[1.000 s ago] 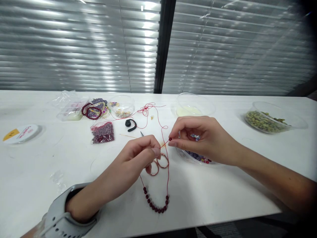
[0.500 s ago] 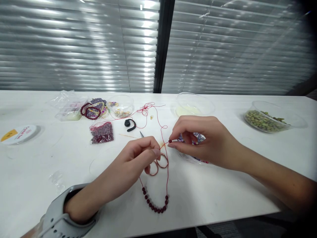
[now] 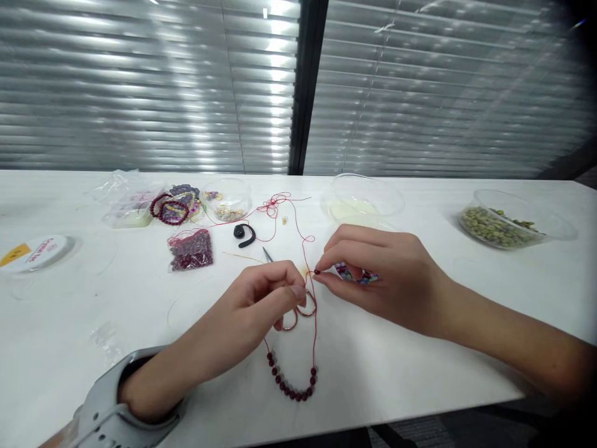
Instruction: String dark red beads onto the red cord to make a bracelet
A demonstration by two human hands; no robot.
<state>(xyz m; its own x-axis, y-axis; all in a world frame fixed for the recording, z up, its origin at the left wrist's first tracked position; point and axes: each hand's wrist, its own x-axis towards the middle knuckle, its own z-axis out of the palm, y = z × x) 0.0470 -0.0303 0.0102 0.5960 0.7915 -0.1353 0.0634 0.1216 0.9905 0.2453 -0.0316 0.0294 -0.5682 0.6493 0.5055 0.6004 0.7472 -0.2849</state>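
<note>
Between thumb and forefinger, my left hand (image 3: 265,298) pinches a thin red cord (image 3: 316,330). Facing it, my right hand (image 3: 382,274) holds a small dark red bead (image 3: 317,271) at its fingertips, with the cord's end at the bead. A curved row of dark red beads (image 3: 291,394) hangs on the cord near the table's front. Scissors (image 3: 306,305) with copper-coloured handles lie partly hidden behind my left hand. Below my right hand, a clear dish of mixed beads (image 3: 357,274) is mostly covered.
On the white table (image 3: 420,379) stand a tub of green beads (image 3: 499,229), a pale yellow container (image 3: 352,208) and a white spool (image 3: 35,252). A bag of dark red beads (image 3: 191,250), a black earpiece (image 3: 245,234) and a tangle of red cord (image 3: 275,202) lie further back.
My right hand has moved slightly left and down with the bead, closer to my left hand. My left hand has shifted a little right.
</note>
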